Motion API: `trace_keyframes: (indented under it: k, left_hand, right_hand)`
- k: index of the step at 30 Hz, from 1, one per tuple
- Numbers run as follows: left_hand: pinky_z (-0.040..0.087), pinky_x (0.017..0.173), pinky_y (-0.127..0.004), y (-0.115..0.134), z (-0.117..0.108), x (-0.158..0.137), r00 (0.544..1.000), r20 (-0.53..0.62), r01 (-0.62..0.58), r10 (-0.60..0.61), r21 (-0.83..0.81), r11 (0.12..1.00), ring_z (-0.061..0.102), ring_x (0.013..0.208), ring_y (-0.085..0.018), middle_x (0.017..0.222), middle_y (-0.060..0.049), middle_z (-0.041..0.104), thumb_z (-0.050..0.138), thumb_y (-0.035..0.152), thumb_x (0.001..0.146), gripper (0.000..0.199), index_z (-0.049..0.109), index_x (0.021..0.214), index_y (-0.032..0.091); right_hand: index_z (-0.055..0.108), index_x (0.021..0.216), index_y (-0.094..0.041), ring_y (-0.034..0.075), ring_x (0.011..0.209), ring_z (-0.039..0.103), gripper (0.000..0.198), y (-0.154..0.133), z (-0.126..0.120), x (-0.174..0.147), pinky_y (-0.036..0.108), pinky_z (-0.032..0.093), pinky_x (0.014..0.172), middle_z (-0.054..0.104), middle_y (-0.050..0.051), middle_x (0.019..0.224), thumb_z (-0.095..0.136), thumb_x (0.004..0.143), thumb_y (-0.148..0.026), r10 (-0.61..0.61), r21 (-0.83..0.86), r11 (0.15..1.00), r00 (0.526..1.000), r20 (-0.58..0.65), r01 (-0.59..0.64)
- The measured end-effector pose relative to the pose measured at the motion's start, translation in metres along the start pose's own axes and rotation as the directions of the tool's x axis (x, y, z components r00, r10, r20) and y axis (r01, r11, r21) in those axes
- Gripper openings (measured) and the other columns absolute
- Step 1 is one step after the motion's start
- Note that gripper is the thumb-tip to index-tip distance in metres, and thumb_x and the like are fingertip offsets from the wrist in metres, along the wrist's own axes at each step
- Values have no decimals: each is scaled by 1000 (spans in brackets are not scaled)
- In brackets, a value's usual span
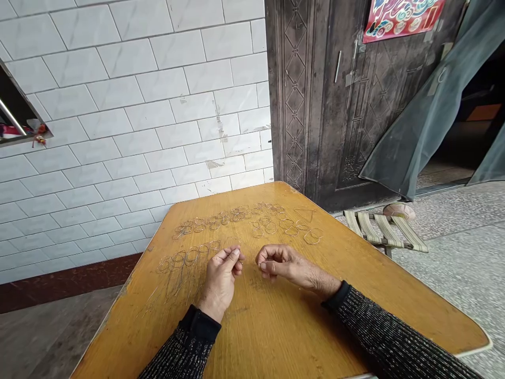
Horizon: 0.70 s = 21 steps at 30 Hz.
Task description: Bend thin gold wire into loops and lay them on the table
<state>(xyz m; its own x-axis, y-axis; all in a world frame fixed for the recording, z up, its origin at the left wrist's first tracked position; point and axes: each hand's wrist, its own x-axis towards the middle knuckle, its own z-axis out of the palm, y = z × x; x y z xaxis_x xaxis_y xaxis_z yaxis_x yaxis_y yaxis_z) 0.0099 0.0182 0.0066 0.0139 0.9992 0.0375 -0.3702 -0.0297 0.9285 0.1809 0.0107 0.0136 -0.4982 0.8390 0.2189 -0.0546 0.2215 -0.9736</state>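
Note:
My left hand (221, 281) is closed in a pinch over the middle of the table, thumb pressed on the index finger. A faint thin wire shows at its fingertips. Just to the right, my right hand (282, 266) has curled fingers, with thumb and fingertip together; whatever is between them is too fine to make out. A small gap separates the hands. Left of my left hand lie wire loops with long loose tails (179, 259). Beyond both hands is a row of bent wire rings (236, 213). More wire rings (290, 227) rest behind my right hand.
The wooden table (315, 326) has a pale edge and narrows toward a white tiled wall (165, 105). A dark carved door (315, 105) stands behind it. At the right are a folding strap stool (384, 230) and a hanging grey-green curtain (426, 121).

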Motion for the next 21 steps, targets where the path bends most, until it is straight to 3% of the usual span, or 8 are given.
trace_keyframes:
  k: [5, 8, 12, 17, 21]
  left_hand:
    - [36, 45, -14, 7, -4, 7, 997, -62, 21, -36, -216, 976, 47, 48, -3, 65, 1, 58, 72, 15, 57, 20, 62, 74, 12]
    - [37, 45, -12, 7, -6, 9, 998, -39, 45, -58, -282, 958, 47, 48, -2, 65, 1, 57, 71, 13, 59, 17, 63, 75, 11]
    - [37, 45, -12, 6, -6, 6, 996, 78, 67, -49, -240, 969, 46, 48, -2, 65, 2, 57, 73, 16, 59, 21, 63, 77, 12]
    - [37, 47, -14, 6, 0, -1, 986, 166, 35, -17, -111, 993, 47, 49, -3, 62, 1, 58, 72, 21, 62, 20, 62, 77, 13]
    - [37, 48, -15, 6, 0, -1, 986, 164, 8, 9, -103, 995, 47, 50, -4, 62, 1, 58, 72, 21, 61, 20, 62, 76, 13]
  right_hand:
    - [55, 66, -15, 10, 64, 52, 33, 1, 1, 0, 24, 46, 60, 55, 1, 70, 58, 73, -48, -47, 80, 996, 999, 8, 46]
    - [57, 66, -14, 10, 63, 53, 35, 6, 1, 2, 23, 47, 59, 57, 2, 70, 57, 74, -48, -28, 111, 994, 999, 28, 24]
    - [59, 71, -13, 9, 60, 55, 25, 10, -2, 1, 20, 46, 53, 58, 2, 68, 63, 72, -38, 32, 219, 975, 999, 16, -34]
    - [61, 93, -15, 9, 71, 59, 28, 7, -5, -2, 18, 48, 54, 59, 6, 97, 65, 71, -32, 119, 379, 916, 992, 49, -129]
    - [62, 86, -13, 6, 54, 57, 28, 13, -4, 1, 14, 44, 44, 64, 4, 80, 67, 69, -34, 226, 315, 917, 969, 94, -245]
